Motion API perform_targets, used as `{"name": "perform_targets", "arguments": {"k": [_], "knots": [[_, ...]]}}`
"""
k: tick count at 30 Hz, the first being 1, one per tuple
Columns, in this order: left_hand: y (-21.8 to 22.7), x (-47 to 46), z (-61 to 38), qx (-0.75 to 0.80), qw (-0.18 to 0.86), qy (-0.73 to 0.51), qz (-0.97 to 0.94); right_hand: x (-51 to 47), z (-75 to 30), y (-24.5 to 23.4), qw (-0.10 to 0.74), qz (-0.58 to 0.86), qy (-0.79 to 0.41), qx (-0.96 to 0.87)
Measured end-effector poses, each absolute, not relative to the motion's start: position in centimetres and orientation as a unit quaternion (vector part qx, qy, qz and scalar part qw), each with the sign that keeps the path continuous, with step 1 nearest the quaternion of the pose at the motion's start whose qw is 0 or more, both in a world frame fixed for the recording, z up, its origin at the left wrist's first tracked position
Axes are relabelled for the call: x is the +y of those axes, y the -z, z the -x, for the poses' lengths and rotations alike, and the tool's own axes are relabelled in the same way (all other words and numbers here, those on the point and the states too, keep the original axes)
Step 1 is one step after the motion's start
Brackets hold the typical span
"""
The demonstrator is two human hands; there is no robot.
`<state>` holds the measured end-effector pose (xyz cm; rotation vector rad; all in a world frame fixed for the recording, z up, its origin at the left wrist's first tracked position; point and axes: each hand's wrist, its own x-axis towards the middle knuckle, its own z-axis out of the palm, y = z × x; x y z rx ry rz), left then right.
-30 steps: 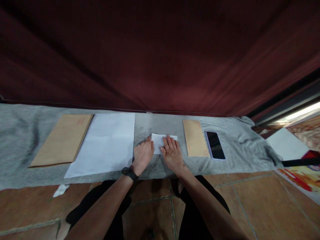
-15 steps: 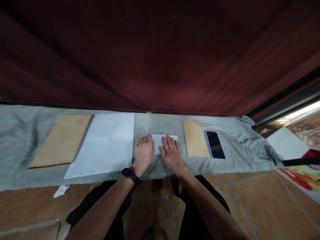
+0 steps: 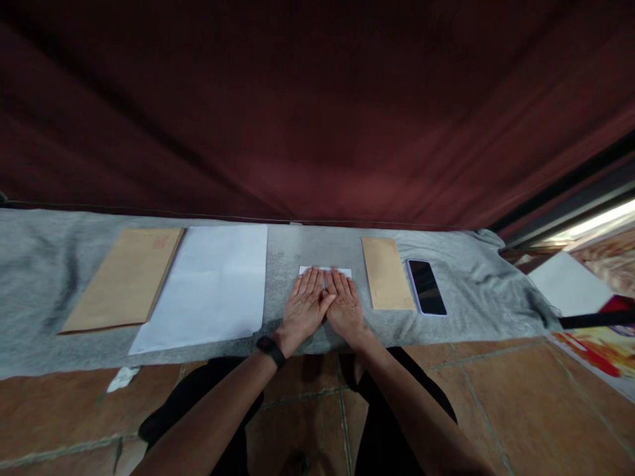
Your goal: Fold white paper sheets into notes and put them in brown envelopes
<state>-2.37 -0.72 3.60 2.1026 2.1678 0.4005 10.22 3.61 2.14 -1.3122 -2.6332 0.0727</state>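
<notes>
A small white folded paper (image 3: pixel 325 269) lies on the grey cloth in front of me, mostly covered by my hands; only its far edge and a sliver between the fingers show. My left hand (image 3: pixel 305 305) lies flat on its left part, fingers stretched forward. Flat on the right part is my right hand (image 3: pixel 344 304), fingers also stretched out. The two hands are side by side, with the thumbs meeting or overlapping. To the right lies a brown envelope (image 3: pixel 387 274). On the left is a stack of large white paper sheets (image 3: pixel 211 284).
A pile of large brown envelopes (image 3: pixel 124 281) sits at the far left of the grey cloth (image 3: pixel 317 239). A phone (image 3: pixel 427 287) lies right of the small envelope. Dark red fabric (image 3: pixel 317 132) hangs behind. A white scrap (image 3: pixel 122 379) is on the tiled floor (image 3: pixel 496 390).
My left hand has moved right from the paper's left edge and flattened onto it beside my right hand. The right hand has stayed almost in place.
</notes>
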Motion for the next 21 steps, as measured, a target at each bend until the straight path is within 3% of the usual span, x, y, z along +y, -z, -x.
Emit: {"name": "perform_targets", "arguments": {"k": [17,21], "knots": [[-2.9,-0.8,4.0,0.754,0.019,-0.098,-0.649,4.3,-12.3,-2.1,0.122,0.517,-0.017,-0.847],[-2.9,-0.7,4.3,0.759,0.021,-0.083,-0.645,3.1,-11.9,-2.8,0.141,0.471,-0.023,-0.87]]}}
